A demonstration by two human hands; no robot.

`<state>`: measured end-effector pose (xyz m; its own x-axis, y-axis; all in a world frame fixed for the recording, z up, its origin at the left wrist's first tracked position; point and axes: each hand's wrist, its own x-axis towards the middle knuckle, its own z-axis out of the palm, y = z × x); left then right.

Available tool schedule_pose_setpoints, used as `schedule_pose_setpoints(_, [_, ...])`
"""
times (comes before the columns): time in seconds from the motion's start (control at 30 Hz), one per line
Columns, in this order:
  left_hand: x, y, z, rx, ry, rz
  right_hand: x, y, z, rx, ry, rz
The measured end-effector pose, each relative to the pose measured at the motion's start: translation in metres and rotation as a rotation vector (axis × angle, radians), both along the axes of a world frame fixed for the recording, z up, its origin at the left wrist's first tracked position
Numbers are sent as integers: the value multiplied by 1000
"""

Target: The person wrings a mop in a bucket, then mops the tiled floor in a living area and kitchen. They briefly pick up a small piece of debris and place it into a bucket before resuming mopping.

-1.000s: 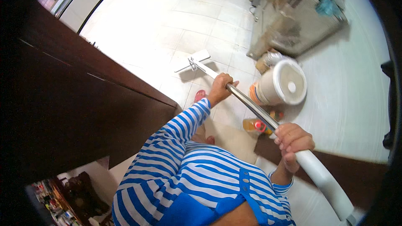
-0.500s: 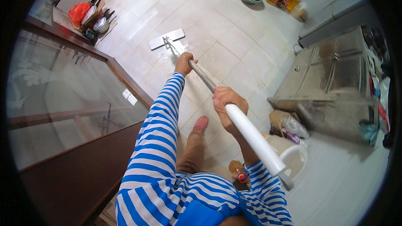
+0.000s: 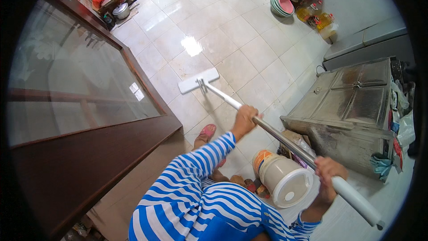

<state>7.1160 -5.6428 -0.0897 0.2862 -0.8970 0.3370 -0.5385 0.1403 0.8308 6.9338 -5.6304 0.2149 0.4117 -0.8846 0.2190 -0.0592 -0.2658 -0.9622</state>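
A flat mop [image 3: 286, 142] with a metal pole slants across the view, its white rectangular head [image 3: 191, 85] lying on the tiled floor. My left hand [image 3: 245, 121] is wrapped round the pole where the white lower section meets the metal. Farther up, my right hand [image 3: 329, 177] grips the pole just below the white end handle [image 3: 359, 201]. Beneath the pole, between my two hands, stands a cream bucket [image 3: 275, 169] with a white lid. The underside of the mop head is hidden against the floor.
A dark wooden door [image 3: 96, 163] with a glass pane stands at left. On the right is a stained metal cabinet [image 3: 343, 93]. Stacked basins [image 3: 282, 6] and oil bottles [image 3: 307, 12] line the far right; pots [image 3: 121, 11] sit far left. A pink slipper [image 3: 208, 130] shows below.
The mop head has been drawn nearer across the tiles. Both hands have moved right and back toward me, still holding the pole. My view has shifted, bringing the bucket out more fully.
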Motion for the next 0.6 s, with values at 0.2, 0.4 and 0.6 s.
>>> schedule_pose_setpoints(0.2, [-13,34,40,39,166,-84,-21,20,27,3,-32,132])
schedule_pose_setpoints(0.4, [53,16,-2,13,37,-56,32,8,-17,-61,-137,197])
schedule_pose_setpoints(0.6, [185,-1,-66,225,-108,-101,110,5,-126,-109,-141,357])
